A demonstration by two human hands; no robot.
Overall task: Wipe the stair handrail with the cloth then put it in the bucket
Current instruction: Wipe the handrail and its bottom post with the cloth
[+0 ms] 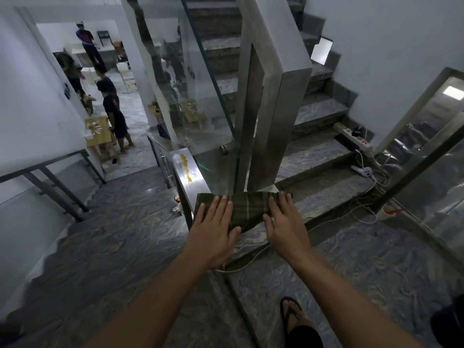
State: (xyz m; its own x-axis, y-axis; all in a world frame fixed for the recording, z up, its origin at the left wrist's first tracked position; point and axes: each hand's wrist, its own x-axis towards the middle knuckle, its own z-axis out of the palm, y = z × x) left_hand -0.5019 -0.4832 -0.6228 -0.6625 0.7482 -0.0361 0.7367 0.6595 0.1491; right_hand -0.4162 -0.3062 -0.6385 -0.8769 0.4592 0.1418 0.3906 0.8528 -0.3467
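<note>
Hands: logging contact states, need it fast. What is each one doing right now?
Left hand: open, fingers flat, pressing the cloth on the handrail.
Right hand: open, fingers flat on the cloth's other end.

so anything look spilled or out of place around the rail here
Yes. A yellow-orange smear runs along the top of the steel handrail, just beyond the green plaid cloth under the left hand and right hand. A power strip and loose white cables also lie across the steps, a trip risk.
</note>
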